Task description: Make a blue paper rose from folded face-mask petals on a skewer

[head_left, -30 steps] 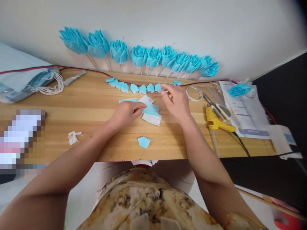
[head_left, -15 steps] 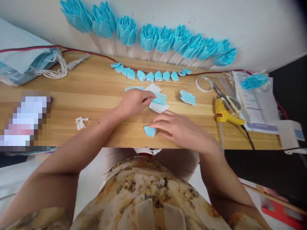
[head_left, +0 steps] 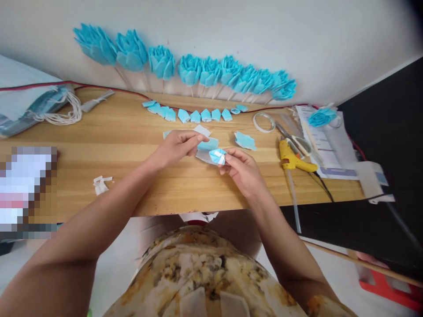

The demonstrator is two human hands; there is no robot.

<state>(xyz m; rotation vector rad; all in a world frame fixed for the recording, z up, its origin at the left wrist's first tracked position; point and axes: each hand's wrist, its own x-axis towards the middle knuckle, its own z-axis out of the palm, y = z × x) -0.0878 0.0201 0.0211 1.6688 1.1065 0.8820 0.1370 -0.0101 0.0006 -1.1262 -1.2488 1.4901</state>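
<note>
My right hand (head_left: 243,169) pinches a small folded blue petal (head_left: 215,157) with a white strip across it, raised above the table. Just left of it, my left hand (head_left: 181,147) has thumb and forefinger pressed together; whatever they hold is too small to make out. Under and behind both hands lie flat blue-and-white sheets (head_left: 209,143), partly covered by my fingers. Another blue piece with ragged edges (head_left: 245,140) rests to the right. Behind, several folded blue petals (head_left: 195,116) form a curved row.
Several blue flowers (head_left: 158,64) on sticks lean along the wall. Right are a tape roll (head_left: 263,123), scissors (head_left: 303,145), a yellow glue gun (head_left: 295,160) and papers (head_left: 343,164). White scraps (head_left: 101,185) and a blurred-out phone-like object (head_left: 28,185) lie left, near white cords (head_left: 66,112).
My right hand has lifted the folded petal off the table near its front edge and brought it up beside my left hand. The view has shifted a little.
</note>
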